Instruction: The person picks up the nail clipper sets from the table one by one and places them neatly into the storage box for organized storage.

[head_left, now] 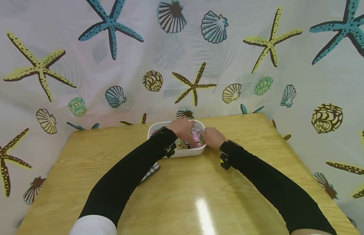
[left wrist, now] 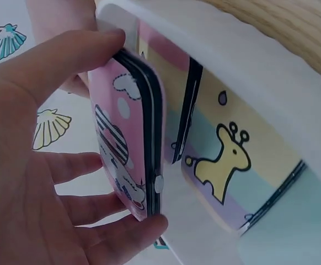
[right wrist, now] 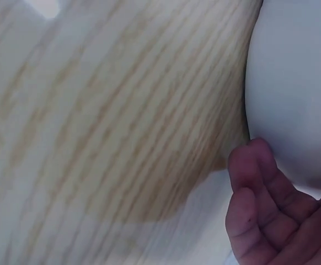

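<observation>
A white plastic box [head_left: 187,152] stands near the far edge of the table. My left hand [head_left: 182,127] reaches into it, its thumb and fingers spread across opposite edges of a pink cartoon-printed case [left wrist: 128,118] with a black zipper-like edge, gripping it. The case stands tilted on edge inside the box. Beside it leans a pastel case with a giraffe print [left wrist: 224,160], partly overlapped by another dark-edged one. At the box's right end, my right hand [head_left: 213,137] holds the rim, curled fingers against the outer wall in the right wrist view; its thumb is hidden there.
A black-and-white checked flat item [head_left: 150,171] lies on the wooden table [head_left: 229,195] to the left of the box, partly behind the left forearm. A white curtain [head_left: 170,52] printed with starfish and shells hangs behind and at both sides.
</observation>
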`<action>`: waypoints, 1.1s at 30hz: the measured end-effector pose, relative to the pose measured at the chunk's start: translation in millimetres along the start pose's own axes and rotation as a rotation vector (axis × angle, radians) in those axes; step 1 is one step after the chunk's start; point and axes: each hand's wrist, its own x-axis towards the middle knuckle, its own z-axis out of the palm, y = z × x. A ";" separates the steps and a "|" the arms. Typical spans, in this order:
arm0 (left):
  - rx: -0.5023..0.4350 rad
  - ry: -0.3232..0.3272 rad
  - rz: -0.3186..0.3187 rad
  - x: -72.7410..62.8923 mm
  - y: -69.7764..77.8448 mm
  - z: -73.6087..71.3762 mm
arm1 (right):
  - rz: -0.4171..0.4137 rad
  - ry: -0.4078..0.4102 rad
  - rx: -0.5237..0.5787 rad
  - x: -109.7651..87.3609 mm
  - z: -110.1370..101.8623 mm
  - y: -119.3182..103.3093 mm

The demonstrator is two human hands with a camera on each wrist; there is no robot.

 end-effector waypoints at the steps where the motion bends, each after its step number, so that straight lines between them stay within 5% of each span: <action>1: 0.009 -0.007 0.000 2.7 0.8 1.3 | -0.006 0.008 0.003 -0.9 0.2 -0.6; 9: -0.029 -0.068 0.052 15.8 7.0 12.4 | -0.032 0.025 0.018 -0.1 4.7 0.9; 19: -0.036 -0.047 0.168 41.1 -1.6 25.9 | -0.075 0.048 0.006 -2.8 1.5 5.1; 26: -0.055 -0.060 0.173 40.5 1.7 23.1 | -0.079 0.070 -0.012 -2.6 2.8 10.6; 33: -0.107 -0.102 0.164 25.8 7.0 13.7 | -0.073 0.055 -0.036 -4.0 2.6 7.5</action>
